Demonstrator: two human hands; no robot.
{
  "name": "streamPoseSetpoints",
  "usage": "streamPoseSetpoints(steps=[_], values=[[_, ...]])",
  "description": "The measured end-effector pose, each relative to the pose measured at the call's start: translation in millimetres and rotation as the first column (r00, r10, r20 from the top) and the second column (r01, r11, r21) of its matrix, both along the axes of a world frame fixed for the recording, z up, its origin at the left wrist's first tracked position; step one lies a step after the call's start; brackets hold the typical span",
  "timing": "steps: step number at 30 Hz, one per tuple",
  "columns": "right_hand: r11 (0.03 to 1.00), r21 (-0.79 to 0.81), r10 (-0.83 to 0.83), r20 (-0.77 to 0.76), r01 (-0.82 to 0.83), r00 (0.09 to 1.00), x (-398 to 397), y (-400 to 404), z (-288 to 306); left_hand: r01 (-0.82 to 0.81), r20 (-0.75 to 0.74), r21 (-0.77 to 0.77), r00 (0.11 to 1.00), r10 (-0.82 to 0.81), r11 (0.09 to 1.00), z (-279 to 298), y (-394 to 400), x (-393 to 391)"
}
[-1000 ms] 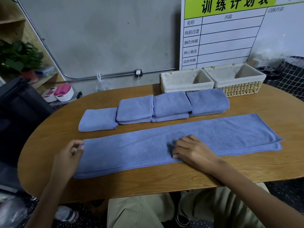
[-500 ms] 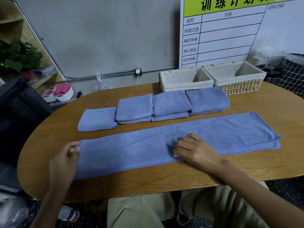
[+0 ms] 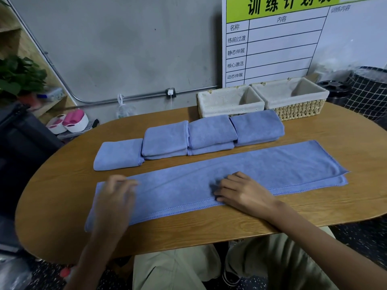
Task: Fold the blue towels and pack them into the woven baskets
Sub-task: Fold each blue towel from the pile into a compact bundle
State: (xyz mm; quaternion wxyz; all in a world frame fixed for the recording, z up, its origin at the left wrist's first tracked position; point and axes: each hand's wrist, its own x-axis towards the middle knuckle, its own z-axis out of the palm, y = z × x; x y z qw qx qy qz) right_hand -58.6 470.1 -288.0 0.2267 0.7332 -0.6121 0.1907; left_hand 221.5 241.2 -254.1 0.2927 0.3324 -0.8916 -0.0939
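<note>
The right hand [image 3: 243,193] is pressing its bent fingers on the long blue towel [image 3: 261,170], anchoring its middle; the blurred left hand [image 3: 114,197], at nine o'clock, is lying flat, gripping nothing.

Oval wooden table [image 3: 209,231] against grey wall [image 3: 125,49], whiteboard chart [image 3: 293,38] behind.

Chinese lettering on the wall board [image 3: 293,38]

The board's green header band carries large black characters 训练计划表 (their tops cut off by the frame's edge). Below, the white table has the column headings 名称 and 内容, and its left column lists 练前过渡, 静态伸展, 核心激活 and 动态伸展. To the right, faint grey characters look like 训练内容.
</note>
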Motion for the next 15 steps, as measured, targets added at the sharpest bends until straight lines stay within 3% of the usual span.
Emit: streamPoseSetpoints(steps=[3,5,9,15], values=[[1.0,0.015,-0.018,0.081,0.017,0.997,-7,5,0,0.365,-0.053,0.108,0.931,-0.362,0.925,-8,43,-45],[0.999,0.028,-0.032,0.118,0.029,0.993,-15,13,1,0.487,-0.086,0.159,0.873,-0.479,0.859,-15,63,-73],[0.995,0.073,-0.086,0.191,0.073,0.978,-40,40,4,0.563,-0.078,0.242,0.823,-0.562,0.79,-24,89,-119],[0.989,0.099,-0.122,0.181,0.105,0.976,-71,76,5,0.521,-0.076,0.141,0.853,-0.516,0.842,-39,88,-128]])
